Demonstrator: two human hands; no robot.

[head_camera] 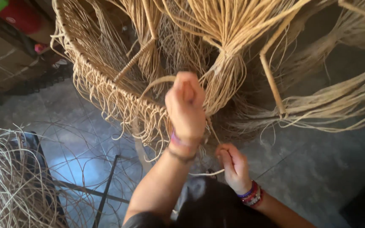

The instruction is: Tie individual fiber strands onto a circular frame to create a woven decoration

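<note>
A large rattan frame (85,63) with a partly woven rim fills the upper half of the view, with bundles of loose cane strands (229,38) hanging from it. My left hand (186,107) is raised at the rim, fingers closed around a looped cane strand (148,90). My right hand (233,162) is lower and to the right, pinching a thin cane strand (205,172) that runs up toward the rim. Both wrists wear bead bracelets.
A pile of loose cane strands (9,181) lies at the lower left over a dark metal frame (106,185). Grey tiled floor (313,169) lies below. Cardboard boxes (1,59) and a red object (20,17) sit at the upper left.
</note>
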